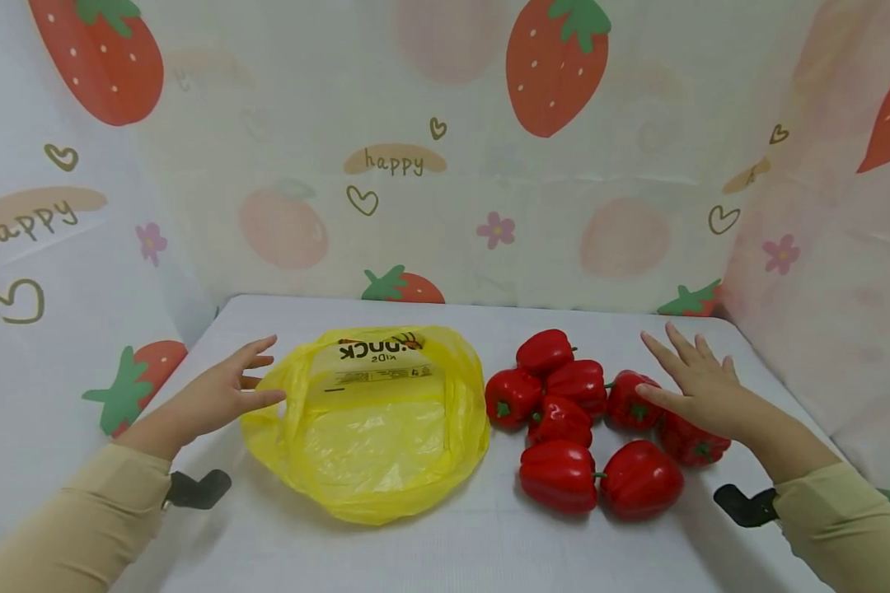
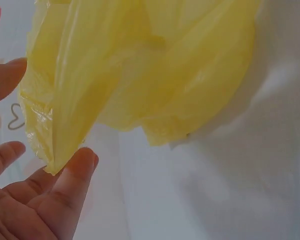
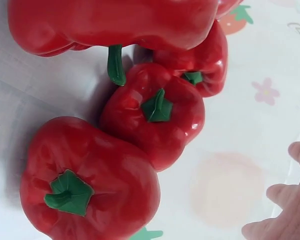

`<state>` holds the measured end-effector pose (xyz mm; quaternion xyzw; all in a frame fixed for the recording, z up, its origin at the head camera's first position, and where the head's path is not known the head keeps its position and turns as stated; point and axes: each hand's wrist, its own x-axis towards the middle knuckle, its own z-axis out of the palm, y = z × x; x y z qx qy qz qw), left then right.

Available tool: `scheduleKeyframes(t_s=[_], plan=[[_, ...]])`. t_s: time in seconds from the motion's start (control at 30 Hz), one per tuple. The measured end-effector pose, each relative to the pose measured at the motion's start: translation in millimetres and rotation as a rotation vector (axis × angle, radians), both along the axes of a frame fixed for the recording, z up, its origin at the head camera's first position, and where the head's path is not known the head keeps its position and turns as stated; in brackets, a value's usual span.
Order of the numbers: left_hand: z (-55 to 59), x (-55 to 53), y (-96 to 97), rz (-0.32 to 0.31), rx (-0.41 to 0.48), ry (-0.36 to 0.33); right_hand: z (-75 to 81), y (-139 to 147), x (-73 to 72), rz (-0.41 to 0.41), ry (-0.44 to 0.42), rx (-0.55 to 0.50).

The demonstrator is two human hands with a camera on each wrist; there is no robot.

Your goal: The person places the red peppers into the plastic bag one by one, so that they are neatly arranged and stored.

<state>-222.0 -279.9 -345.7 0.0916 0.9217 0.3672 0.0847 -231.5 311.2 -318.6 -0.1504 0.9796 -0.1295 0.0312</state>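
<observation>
While the yellow bag already lies spread on the table, eight red peppers sit outside it, all seemingly left to handle. The left hand, fingers apart, is at the bag's edge, contact unclear; the right hand, fingers spread, holds nothing.

The table bears peppers and a bag.

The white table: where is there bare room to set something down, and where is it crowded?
The table has bare room along the near side, in front of the yellow bag and red peppers. A thinner bare strip runs behind them, toward the printed backdrop. It is crowded where the peppers bunch beside the bag, the right hand near them.
</observation>
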Motion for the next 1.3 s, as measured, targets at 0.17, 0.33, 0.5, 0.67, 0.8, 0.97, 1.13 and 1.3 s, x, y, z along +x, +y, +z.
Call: scheduleKeyframes(t_s=[0.17,0.33,0.5,0.67,0.8,0.97,1.13,1.3], plan=[[-2.8,-0.2,1.3,0.024,0.004,0.032,-1.1,0.8,0.2,-0.001,-0.009,-0.005],[-5.7,-2.8,1.9,0.073,0.013,0.056,-1.9,1.2,0.3,0.001,-0.008,-0.006],[-8.7,-5.1,0.8,0.113,0.015,0.045,-2.6,1.3,-0.3,-0.002,-0.013,-0.004],[-9.8,-6.3,0.8,0.143,0.005,0.028,-2.9,2.3,-0.8,-0.005,-0.013,0.001],[-10.4,-5.9,2.2,0.158,0.022,0.019,-3.4,2.9,-1.0,-0.008,-0.018,0.000],[-11.4,-5.8,2.9,0.154,0.038,0.037,-4.1,3.7,-1.2,-0.006,-0.014,-0.004],[-11.0,-6.0,2.0,0.152,0.033,0.038,-4.4,6.3,-1.5,-0.002,-0.006,-0.009],[-9.5,-6.4,2.5,0.149,0.031,0.054,-4.1,10.7,-1.8,0.004,-0.002,-0.025]])
